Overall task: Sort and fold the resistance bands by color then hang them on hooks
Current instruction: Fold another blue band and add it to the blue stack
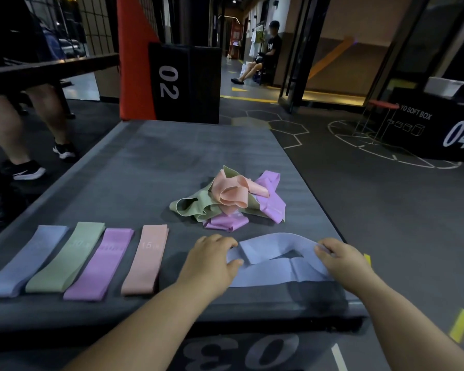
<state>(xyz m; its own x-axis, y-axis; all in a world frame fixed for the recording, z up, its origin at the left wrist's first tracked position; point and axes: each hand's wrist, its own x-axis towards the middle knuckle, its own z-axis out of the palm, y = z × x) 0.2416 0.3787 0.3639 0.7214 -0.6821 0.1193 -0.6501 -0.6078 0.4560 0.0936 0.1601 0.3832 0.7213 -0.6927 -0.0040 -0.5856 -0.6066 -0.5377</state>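
Observation:
A lavender-blue resistance band [276, 259] lies stretched sideways near the front of the grey mat [150, 167]. My left hand [212, 259] grips its left end, thumb under the fabric. My right hand [340, 259] pinches its right end. Behind it sits a tangled pile of bands [231, 199] in green, pink and purple. To the left, flat bands lie side by side: blue [27, 263], green [67, 258], purple [102, 263] and pink [148, 261].
A black box marked 02 [182, 81] and a red pad [134, 57] stand behind the mat. A box marked 04 [434, 129] is at the right. A person's legs [19, 121] stand at the left; another person sits far back [265, 54].

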